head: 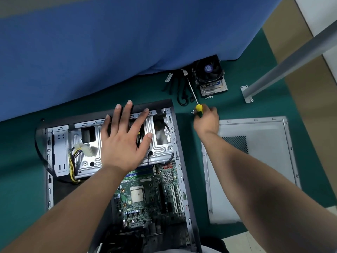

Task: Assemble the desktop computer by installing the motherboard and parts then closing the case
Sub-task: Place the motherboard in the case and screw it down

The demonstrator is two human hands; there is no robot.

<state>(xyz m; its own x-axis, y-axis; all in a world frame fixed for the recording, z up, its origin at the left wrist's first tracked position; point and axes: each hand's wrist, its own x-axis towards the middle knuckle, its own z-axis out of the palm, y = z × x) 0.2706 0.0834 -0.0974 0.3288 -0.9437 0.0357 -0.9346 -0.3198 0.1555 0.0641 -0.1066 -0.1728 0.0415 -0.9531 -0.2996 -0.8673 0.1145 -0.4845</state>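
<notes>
An open computer case (184,178) lies flat on the green mat. Its green motherboard (145,196) sits inside, with a bare processor socket in the middle. My left hand (125,141) lies spread, fingers straight, on the silver drive cage (87,156) at the case's far end. My right hand (207,119) grips a yellow-handled screwdriver (195,99) beyond the case's far right corner, its shaft pointing away from me. A few small screws (193,112) lie by that hand.
The grey side panel (255,170) lies flat right of the case. A cooler fan (209,70) on a hard drive (214,88), with black cables (182,92), sits at the back under a blue cloth (127,42). A metal table leg (284,64) stands at right.
</notes>
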